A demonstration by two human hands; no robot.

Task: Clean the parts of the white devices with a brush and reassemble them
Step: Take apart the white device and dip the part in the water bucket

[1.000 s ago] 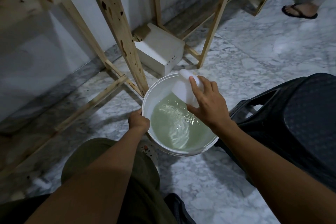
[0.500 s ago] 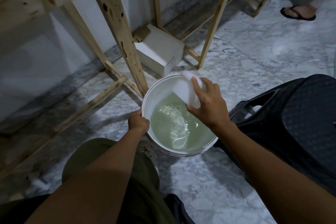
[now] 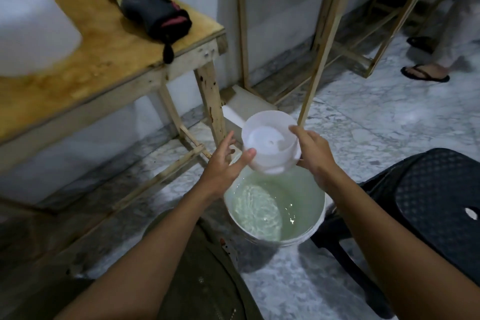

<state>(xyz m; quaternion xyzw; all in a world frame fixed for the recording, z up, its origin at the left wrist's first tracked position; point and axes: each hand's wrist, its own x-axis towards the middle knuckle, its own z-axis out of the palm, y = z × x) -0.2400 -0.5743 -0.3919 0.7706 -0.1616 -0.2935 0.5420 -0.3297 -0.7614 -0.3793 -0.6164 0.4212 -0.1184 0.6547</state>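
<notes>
- At left: rough wooden table with a plywood top (image 3: 111,60), bearing a blurred white domed device (image 3: 31,26) and a black cloth pouch (image 3: 158,17).
- At right: black perforated plastic stool (image 3: 436,202).
- Between them, on the grey-veined marble floor (image 3: 376,117): round white plastic bucket (image 3: 298,240) of greenish, rippling water.
- Just above the bucket's far rim: white cup-shaped plastic device part (image 3: 270,143), tilted, open end up.
- On its right wall: right hand (image 3: 314,153), fingers curled round it, gripping.
- On its left wall: left hand (image 3: 223,163), fingers straight and spread, thumb tip touching.

A blurred white shape (image 3: 33,26) on the table (image 3: 117,67) runs off the left edge
</notes>
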